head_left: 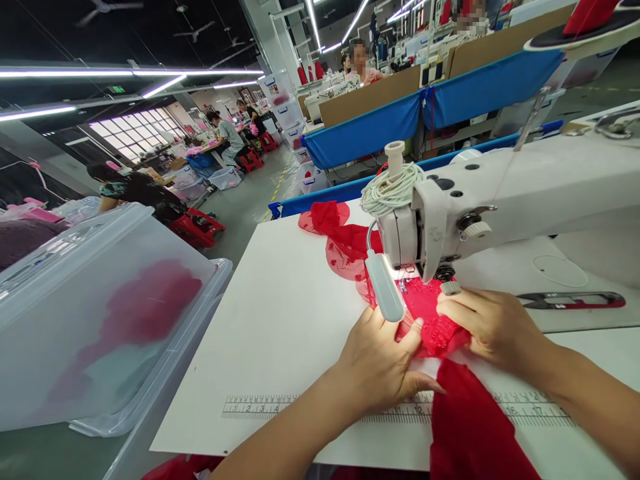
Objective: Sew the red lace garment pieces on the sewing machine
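Red lace fabric (425, 303) lies bunched under the needle area of a white sewing machine (500, 180). My left hand (383, 357) rests on its left edge, fingers spread and thumb stretched apart. On the other side, my right hand (483, 323) has its fingers closed on the gathered fabric. A plain red length of cloth (470, 420) hangs over the table's front edge. Sheer red pieces with a pattern (345, 257) trail behind the machine head. A small grey lamp (385, 287) hides part of the fabric near my left fingers.
Thread snips (573, 301) lie right of my right hand. A printed ruler (260, 407) runs along the white table (225, 373). A translucent bin (100, 320) with red contents stands at left. Blue cloth troughs (365, 137) and other workers' stations are beyond.
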`<state>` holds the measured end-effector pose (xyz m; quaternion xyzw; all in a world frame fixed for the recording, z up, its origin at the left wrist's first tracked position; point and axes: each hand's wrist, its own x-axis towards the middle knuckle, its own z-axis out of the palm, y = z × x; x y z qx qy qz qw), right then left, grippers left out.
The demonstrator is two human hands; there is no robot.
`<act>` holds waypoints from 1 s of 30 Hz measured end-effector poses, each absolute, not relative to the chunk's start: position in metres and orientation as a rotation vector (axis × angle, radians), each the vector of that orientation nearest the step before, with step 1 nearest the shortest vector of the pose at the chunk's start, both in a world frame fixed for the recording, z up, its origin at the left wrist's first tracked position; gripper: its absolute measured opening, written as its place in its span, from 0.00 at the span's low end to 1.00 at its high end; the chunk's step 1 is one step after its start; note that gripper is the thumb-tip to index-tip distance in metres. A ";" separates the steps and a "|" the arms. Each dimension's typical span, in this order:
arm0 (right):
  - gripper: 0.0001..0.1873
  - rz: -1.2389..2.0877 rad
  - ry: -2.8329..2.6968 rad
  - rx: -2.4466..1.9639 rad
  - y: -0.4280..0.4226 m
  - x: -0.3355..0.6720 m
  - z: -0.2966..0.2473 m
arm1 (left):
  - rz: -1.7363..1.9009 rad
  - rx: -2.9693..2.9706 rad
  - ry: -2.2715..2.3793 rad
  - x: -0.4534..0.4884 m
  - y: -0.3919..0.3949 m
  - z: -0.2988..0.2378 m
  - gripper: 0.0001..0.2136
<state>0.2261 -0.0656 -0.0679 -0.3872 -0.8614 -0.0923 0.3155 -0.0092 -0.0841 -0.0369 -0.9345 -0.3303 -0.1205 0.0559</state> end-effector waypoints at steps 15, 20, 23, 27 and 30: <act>0.17 -0.305 -2.348 -0.888 -0.058 0.231 -0.056 | -0.373 -2.773 -0.980 -0.013 -0.077 -0.039 0.46; 0.18 -0.291 -2.365 -0.929 -0.057 0.230 -0.056 | -0.326 -2.765 -0.991 -0.015 -0.074 -0.043 0.45; 0.17 -0.286 -2.356 -0.939 -0.058 0.229 -0.056 | -0.302 -2.751 -0.991 -0.014 -0.075 -0.044 0.45; 0.16 -0.264 -2.342 -0.944 -0.058 0.228 -0.055 | -0.217 -2.740 -0.988 -0.012 -0.078 -0.043 0.45; 0.15 -0.269 -2.306 -0.952 -0.057 0.228 -0.055 | -0.257 -2.712 -0.981 -0.012 -0.080 -0.043 0.44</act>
